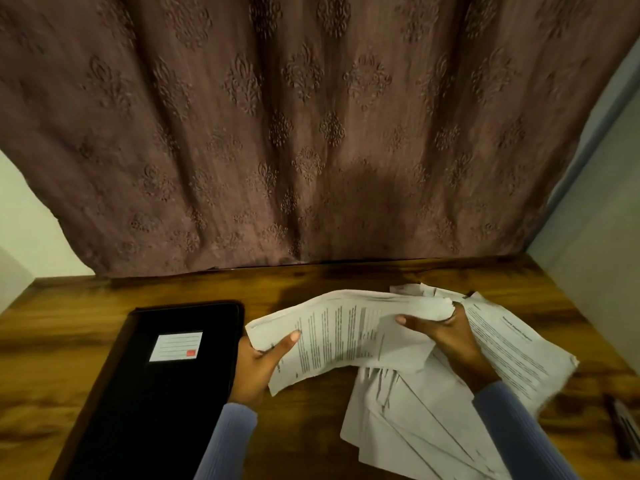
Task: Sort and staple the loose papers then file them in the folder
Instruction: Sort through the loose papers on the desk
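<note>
Held above the desk (346,424) between both hands: a sheaf (346,337) of printed sheets, sagging in the middle, text running sideways across the top page

Left hand (258,367) gripping the sheaf's near-left corner, thumb (289,341) pressed flat on top, other fingers hidden beneath the paper. Right hand (446,336) clasping the far-right end, thumb (410,322) laid across the top sheet, fingertips curled round the edge at the far side. Blue ribbed sleeves (512,434) on both forearms

Beneath and to the right of the sheaf: loose papers (415,424) fanned out on the desk, overlapping untidily, some blank side up, one printed page (519,351) with a ragged right edge lying under the right wrist. More crumpled corners poking out behind the right hand

Left of the hands: black folder (166,393), closed, flat on the desk, a white label (176,346) with ruled lines and a small red square on its cover. Folder's right edge just beside the left hand; touching or not, cannot tell

Near the desk's right edge, well apart from the folder: a dark slim object (620,427), too blurred to identify

Behind the desk: brown patterned curtain (311,133) hanging down to the back edge, pale wall (588,220) at right
</note>
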### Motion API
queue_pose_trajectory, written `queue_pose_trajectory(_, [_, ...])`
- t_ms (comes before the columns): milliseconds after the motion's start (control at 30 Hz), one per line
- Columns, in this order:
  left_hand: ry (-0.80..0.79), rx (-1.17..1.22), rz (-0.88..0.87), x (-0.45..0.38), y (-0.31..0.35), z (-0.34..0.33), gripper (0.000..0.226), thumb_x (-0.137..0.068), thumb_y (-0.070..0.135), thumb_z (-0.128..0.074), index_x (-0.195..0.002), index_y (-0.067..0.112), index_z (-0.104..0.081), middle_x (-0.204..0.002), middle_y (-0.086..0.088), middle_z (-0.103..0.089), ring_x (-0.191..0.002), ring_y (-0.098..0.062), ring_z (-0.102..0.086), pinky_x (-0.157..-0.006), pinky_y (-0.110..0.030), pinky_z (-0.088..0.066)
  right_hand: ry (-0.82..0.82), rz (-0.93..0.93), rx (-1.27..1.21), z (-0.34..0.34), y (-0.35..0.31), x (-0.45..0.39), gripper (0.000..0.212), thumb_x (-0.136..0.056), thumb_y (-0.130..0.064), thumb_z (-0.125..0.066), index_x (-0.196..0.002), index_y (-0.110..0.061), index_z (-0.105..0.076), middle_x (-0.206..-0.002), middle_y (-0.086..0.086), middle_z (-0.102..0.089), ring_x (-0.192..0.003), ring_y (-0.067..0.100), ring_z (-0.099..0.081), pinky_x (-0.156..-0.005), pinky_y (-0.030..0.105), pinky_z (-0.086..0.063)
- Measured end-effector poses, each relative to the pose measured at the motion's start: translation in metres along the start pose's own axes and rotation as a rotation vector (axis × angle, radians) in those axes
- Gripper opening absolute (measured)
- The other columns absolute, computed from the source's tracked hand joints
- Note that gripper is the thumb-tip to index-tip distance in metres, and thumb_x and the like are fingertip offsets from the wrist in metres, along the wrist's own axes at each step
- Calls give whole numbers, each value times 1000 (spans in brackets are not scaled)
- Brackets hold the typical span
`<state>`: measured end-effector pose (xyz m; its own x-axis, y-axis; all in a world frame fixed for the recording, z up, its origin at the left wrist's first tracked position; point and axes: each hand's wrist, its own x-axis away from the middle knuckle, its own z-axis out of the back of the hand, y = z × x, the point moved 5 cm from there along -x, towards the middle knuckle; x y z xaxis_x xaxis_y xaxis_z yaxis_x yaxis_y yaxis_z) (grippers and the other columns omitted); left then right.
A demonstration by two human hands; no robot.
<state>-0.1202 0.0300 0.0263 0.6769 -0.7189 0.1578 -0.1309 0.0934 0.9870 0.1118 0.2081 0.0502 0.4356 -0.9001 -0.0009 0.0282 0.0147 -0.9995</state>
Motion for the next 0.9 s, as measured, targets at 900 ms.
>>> queue_pose_trajectory(900, [-45,-68,15,-10,-21,4,41,-81,21,-68,-120,20,-55,-107,1,-68,-91,-19,-67,-69,-31,-57,-11,304,304,32,-50,6,15,-80,-18,-67,-92,-22,-75,-95,-9,-74,-91,9,-69,-84,23,-55])
